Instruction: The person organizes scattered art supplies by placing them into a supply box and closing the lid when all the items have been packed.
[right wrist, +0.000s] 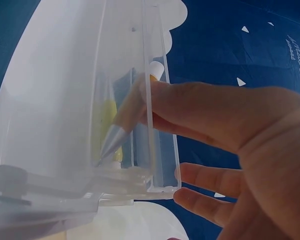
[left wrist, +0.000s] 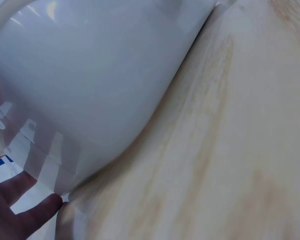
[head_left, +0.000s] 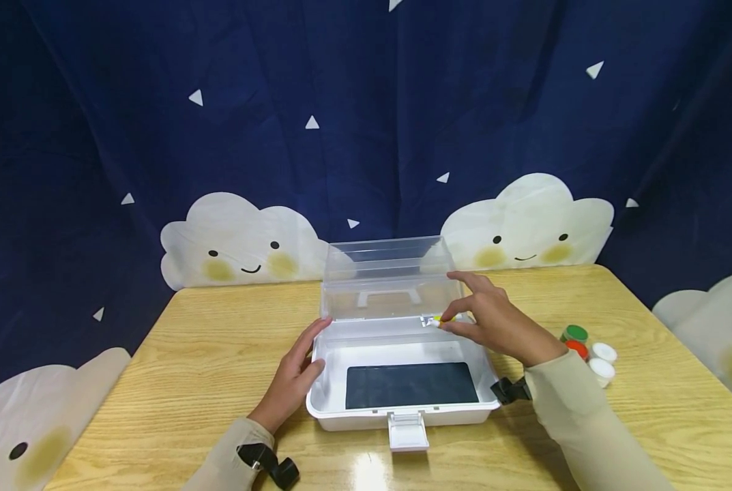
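Observation:
A white plastic box (head_left: pixel 335 414) stands on the table with its clear lid (head_left: pixel 390 259) raised at the back. My right hand (head_left: pixel 485 314) pinches a small paint tube (right wrist: pixel 129 116) between thumb and fingers, over the narrow rear compartment. The tube has a white cap, a yellow-orange band and a flattened tail, and it slants tail-down in the right wrist view. Something yellow (right wrist: pixel 110 112) shows beside it through the clear plastic; whether it is a second tube, I cannot tell. Fingers extended, my left hand (head_left: pixel 293 372) rests against the box's left side.
A dark rectangular panel (head_left: pixel 411 385) lies on the box floor. From the front rim hangs a lowered latch (head_left: pixel 408 433). Several small jars with green (head_left: pixel 576 333), red and white lids stand to the right, near my right sleeve. A dark blue curtain (head_left: pixel 366 136) hangs behind the table.

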Motion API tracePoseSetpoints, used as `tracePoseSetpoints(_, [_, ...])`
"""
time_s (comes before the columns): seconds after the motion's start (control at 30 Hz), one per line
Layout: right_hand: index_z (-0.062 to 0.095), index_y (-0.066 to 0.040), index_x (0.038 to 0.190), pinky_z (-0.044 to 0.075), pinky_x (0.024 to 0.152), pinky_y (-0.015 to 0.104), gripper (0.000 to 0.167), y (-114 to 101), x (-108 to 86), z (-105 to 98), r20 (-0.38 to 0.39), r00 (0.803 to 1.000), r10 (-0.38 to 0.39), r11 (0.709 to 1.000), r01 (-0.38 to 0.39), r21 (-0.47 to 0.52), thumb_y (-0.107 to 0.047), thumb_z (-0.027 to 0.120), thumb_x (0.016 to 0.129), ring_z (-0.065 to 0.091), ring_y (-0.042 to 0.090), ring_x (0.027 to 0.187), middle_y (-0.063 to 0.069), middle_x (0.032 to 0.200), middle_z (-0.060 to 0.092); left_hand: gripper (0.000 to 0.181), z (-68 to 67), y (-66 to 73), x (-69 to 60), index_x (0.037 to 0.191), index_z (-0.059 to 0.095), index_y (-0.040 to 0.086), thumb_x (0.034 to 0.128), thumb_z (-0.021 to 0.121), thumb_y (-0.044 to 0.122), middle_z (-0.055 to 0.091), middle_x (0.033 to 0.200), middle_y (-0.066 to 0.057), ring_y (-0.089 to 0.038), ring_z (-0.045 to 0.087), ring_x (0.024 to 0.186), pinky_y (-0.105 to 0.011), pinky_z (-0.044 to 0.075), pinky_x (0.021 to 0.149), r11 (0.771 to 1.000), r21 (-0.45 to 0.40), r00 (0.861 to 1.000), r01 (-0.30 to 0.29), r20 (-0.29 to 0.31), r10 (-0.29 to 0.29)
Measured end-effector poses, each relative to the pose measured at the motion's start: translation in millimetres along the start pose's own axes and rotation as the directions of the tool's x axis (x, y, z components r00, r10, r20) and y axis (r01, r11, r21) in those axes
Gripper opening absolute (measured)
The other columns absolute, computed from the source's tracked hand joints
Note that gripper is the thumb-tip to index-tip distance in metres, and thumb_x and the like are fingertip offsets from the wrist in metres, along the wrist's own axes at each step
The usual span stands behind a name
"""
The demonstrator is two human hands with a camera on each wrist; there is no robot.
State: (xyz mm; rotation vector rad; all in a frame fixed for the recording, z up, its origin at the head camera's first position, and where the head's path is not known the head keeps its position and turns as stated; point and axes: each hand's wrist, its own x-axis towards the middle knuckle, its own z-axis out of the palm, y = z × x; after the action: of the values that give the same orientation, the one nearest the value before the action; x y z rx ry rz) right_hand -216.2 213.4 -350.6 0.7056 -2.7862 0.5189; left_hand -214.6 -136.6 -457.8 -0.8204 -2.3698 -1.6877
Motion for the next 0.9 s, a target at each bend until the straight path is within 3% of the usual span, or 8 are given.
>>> tracePoseSetpoints(0.03, [0.079,-0.024,0.085,0.029,0.096,0.069,0.007,0,-0.1,0,-0.001,1.000,0.001,1.000,-0.001,0.003,-0.023,0.080,0.078,0.033,0.040,0.133,0.020,0.144,0.043,0.070,0.2,-4.8,0.2,0.150,0.035,0.028,0.0911,0.047,-0.009,0.028,0.156,0.002,-0.023,0.034,0.138,-0.037,0.043,0.099,1.000,0.000,1.000,-0.001,0.000,0.001])
tracePoseSetpoints(0.57, [0.080,-0.023,0.081,0.028,0.098,0.069,0.005,2,0.4,0,0.000,1.000,0.004,1.000,-0.004,0.003,-0.025,0.081,0.077,0.033,0.038,0.134,0.019,0.144,0.044,0.070,0.9,-1.2,0.3,0.149,0.036,0.027,0.0912,0.047,-0.010,0.028,0.156,0.002,-0.022,0.033,0.138,-0.036,0.043,0.099,1.000,-0.008,1.000,0.004,-0.003,-0.004])
tracePoseSetpoints(0.73, [0.079,-0.023,0.080,0.029,0.099,0.068,0.003,1,0.2,0,0.001,1.000,0.008,1.000,-0.008,-0.011,-0.024,0.081,0.077,0.032,0.037,0.135,0.018,0.145,0.043,0.066,-0.6,15.0,-0.2,0.150,0.035,0.012,0.0894,0.046,-0.013,0.029,0.155,-0.013,-0.032,0.037,0.135,-0.028,0.044,0.095,0.999,-0.013,0.999,-0.043,0.003,0.043])
tracePoseSetpoints(0.9, [0.080,-0.025,0.080,0.029,0.099,0.068,0.005,1,0.0,0,0.004,1.000,0.012,1.000,-0.012,-0.007,-0.022,0.081,0.076,0.032,0.037,0.135,0.018,0.145,0.042,0.063,-1.9,29.9,-0.4,0.149,0.035,0.007,0.0890,0.045,-0.012,0.028,0.154,-0.018,-0.034,0.035,0.136,-0.026,0.042,0.097,1.000,-0.008,1.000,-0.014,0.010,0.014])
